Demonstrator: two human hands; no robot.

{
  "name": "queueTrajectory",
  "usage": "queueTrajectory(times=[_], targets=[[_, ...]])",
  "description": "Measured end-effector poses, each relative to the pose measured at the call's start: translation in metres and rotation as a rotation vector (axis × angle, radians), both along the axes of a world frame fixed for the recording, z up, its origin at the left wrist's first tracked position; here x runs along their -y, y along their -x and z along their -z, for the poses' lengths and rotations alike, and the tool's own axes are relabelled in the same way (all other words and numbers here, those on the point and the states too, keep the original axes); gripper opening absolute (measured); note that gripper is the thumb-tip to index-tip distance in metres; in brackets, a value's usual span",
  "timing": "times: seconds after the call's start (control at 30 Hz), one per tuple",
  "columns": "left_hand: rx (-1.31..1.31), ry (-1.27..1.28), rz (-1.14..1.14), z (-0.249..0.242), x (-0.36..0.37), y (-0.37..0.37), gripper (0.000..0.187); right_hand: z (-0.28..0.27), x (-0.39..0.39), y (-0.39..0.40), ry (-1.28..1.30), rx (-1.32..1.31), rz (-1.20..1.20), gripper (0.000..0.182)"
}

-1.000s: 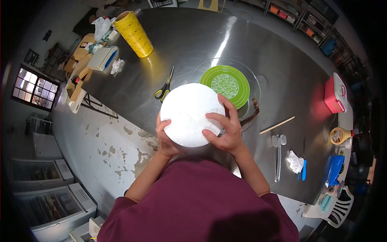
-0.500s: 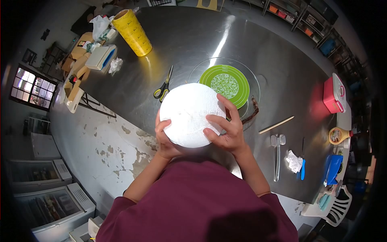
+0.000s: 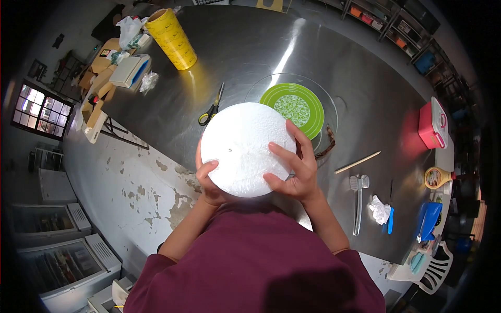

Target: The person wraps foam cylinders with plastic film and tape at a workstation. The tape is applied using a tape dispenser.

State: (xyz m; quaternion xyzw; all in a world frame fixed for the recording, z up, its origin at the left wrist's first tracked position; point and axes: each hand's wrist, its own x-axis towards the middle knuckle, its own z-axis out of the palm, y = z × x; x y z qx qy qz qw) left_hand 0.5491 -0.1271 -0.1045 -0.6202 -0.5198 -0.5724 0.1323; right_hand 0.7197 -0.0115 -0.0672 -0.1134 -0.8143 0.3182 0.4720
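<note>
Between my two hands is a white round styrofoam piece (image 3: 248,148), held up over the near table edge. Its surface is finely pitted, with a small dark mark left of the middle. My left hand (image 3: 207,185) grips the left side, thumb on the face and fingers mostly hidden behind. My right hand (image 3: 298,167) wraps the right side, with the fingertips and thumb pressed on the face. Just beyond the foam lies a green round mat (image 3: 317,112) on a clear glass turntable (image 3: 330,99). Scissors with black and yellow handles (image 3: 211,110) lie behind its left edge.
On the metal table (image 3: 235,52) stands a yellow film roll (image 3: 175,44). To the right are a wooden stick (image 3: 357,162), a clear-handled brush (image 3: 358,203), crumpled white paper (image 3: 380,209), a blue-handled tool (image 3: 391,221), a pink box (image 3: 430,125) and a squeeze bottle (image 3: 437,177).
The styrofoam piece has been turned and tilted in my hands, so a dark mark now shows on its face. It appears slightly larger. Both hands still hold it.
</note>
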Motion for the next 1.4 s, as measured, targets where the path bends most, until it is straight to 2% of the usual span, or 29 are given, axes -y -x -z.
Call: queueTrajectory(times=[0.07,0.5,0.6,0.67,0.73,0.83,0.93,1.13,1.23,1.33,1.4], targets=[[-0.020,-0.017,-0.011,0.001,-0.001,0.000,0.091,-0.001,0.000,-0.002,-0.036,-0.006,-0.012,0.045],[0.080,0.015,0.038,-0.003,0.003,-0.003,0.069,-0.002,0.002,-0.004,-0.052,-0.040,-0.039,0.041],[0.110,0.018,0.054,-0.002,0.002,-0.003,0.065,0.003,0.006,0.000,0.075,-0.108,-0.010,0.041],[0.025,-0.017,0.037,0.001,0.002,0.000,0.068,0.006,0.005,0.001,0.057,-0.122,-0.009,0.043],[0.034,0.059,-0.027,-0.006,0.006,-0.004,0.074,0.006,0.005,0.002,0.028,-0.117,-0.004,0.044],[0.030,0.081,0.025,-0.002,0.006,0.002,0.096,0.004,0.003,0.001,-0.008,-0.085,0.005,0.044],[0.089,0.054,0.048,-0.008,0.002,-0.001,0.083,0.001,0.004,0.001,0.005,-0.063,0.023,0.045],[0.099,0.061,0.129,-0.011,-0.005,0.010,0.089,0.000,0.003,0.004,-0.013,-0.001,0.074,0.048],[0.103,0.136,0.156,-0.007,-0.007,0.019,0.110,0.001,0.004,0.008,-0.015,0.007,0.121,0.049],[0.172,0.099,0.177,-0.010,-0.015,0.019,0.091,-0.001,0.003,0.009,0.008,0.034,0.155,0.051],[0.168,0.146,0.208,-0.007,-0.022,0.024,0.105,-0.004,0.001,0.010,0.024,0.070,0.176,0.059]])
